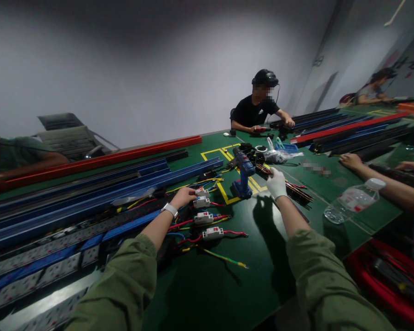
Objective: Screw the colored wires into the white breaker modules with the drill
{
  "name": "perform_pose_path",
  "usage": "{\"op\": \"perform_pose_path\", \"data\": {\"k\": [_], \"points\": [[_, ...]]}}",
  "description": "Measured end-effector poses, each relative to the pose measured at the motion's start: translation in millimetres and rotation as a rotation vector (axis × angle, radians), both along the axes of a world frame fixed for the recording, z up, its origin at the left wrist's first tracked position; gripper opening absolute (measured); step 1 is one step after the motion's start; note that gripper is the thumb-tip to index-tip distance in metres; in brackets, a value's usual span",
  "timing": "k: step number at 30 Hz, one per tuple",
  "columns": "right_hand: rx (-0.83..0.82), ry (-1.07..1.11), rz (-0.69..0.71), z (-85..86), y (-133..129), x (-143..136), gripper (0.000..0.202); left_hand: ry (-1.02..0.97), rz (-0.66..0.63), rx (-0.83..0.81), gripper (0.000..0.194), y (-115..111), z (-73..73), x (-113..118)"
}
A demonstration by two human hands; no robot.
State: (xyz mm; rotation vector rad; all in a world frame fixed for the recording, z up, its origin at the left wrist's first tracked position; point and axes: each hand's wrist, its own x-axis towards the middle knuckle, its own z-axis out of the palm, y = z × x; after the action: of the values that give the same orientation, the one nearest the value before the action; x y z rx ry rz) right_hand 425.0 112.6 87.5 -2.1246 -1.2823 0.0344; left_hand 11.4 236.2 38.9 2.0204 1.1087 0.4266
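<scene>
My left hand (183,196), bare with a watch at the wrist, has its fingertips on the end of a white circuit breaker (202,193), the farthest of several in a column. Red, blue and yellow-green wires (227,261) run from these breakers. In a white glove, my right hand (276,184) is at a bundle of thin copper-coloured rods (299,193), fingers curled; what lies between them is hidden. A blue cordless drill (243,172) stands upright between my hands, nearer the right one.
Power strips (37,282) and blue rails (124,195) fill the left. A plastic bottle (353,202) lies right, near another person's hands. A red container (386,276) sits lower right. Across the green table (207,285), a person in black (253,110) holds a red tool. A bag (279,155) lies beyond the drill.
</scene>
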Motion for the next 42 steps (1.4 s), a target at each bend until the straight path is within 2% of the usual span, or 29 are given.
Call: {"op": "perform_pose_path", "data": {"k": [1, 2, 3, 5, 7, 9, 10, 12, 15, 18, 24, 32, 37, 40, 42], "points": [[0.083, -0.01, 0.003, 3.1, -6.4, -10.4, 0.047, -0.013, -0.005, -0.007, 0.04, 0.2, -0.5, -0.7], [0.256, -0.015, 0.019, 4.9, -12.8, -23.6, 0.047, -0.025, -0.012, -0.015, 0.04, 0.2, -0.8, -1.2], [0.413, -0.019, 0.08, 5.2, -18.5, -39.4, 0.046, -0.034, -0.017, -0.024, 0.041, 0.1, -0.7, -1.5], [0.508, -0.03, 0.288, -0.2, -24.7, -75.4, 0.043, -0.038, -0.012, -0.035, 0.04, -0.6, 0.2, -1.3], [0.42, -0.029, 0.504, -13.7, -21.4, -110.7, 0.041, -0.024, 0.003, -0.045, 0.04, -1.7, 1.7, -0.5], [0.257, 0.008, 0.669, -33.7, -9.1, -138.0, 0.041, -0.018, 0.012, -0.051, 0.04, -3.2, 3.1, 0.3], [0.168, 0.037, 0.698, -45.0, -1.0, -147.5, 0.042, -0.023, 0.011, -0.053, 0.04, -4.0, 3.6, 0.6], [0.104, 0.052, 0.693, -66.9, 16.1, -159.1, 0.039, -0.038, 0.012, -0.057, 0.04, -5.9, 4.4, 0.9], [0.063, 0.062, 0.66, -91.0, 37.1, -165.4, 0.036, -0.044, 0.03, -0.059, 0.04, -8.1, 5.1, 1.2], [0.048, 0.067, 0.665, -101.5, 50.5, -169.7, 0.039, -0.046, 0.029, -0.056, 0.041, -8.4, 5.7, 2.2], [0.034, 0.066, 0.678, -103.2, 65.5, -177.4, 0.039, 0.044, 0.038, 0.003, 0.04, -6.8, 6.8, 5.1], [0.071, 0.131, 0.631, -104.8, 69.3, -174.9, 0.042, 0.105, 0.07, 0.055, 0.04, -12.8, 14.3, 8.1], [0.145, 0.17, 0.657, -95.3, 58.7, -177.5, 0.051, 0.115, 0.06, 0.068, 0.041, -13.8, 11.6, 6.5], [0.225, 0.176, 0.656, -85.9, 35.3, -167.2, 0.056, 0.128, 0.062, 0.081, 0.04, -13.2, 9.4, 5.1], [0.309, 0.244, 0.595, -80.6, 14.6, -151.9, 0.053, 0.14, 0.076, 0.085, 0.04, -12.4, 9.0, 4.7]]}}
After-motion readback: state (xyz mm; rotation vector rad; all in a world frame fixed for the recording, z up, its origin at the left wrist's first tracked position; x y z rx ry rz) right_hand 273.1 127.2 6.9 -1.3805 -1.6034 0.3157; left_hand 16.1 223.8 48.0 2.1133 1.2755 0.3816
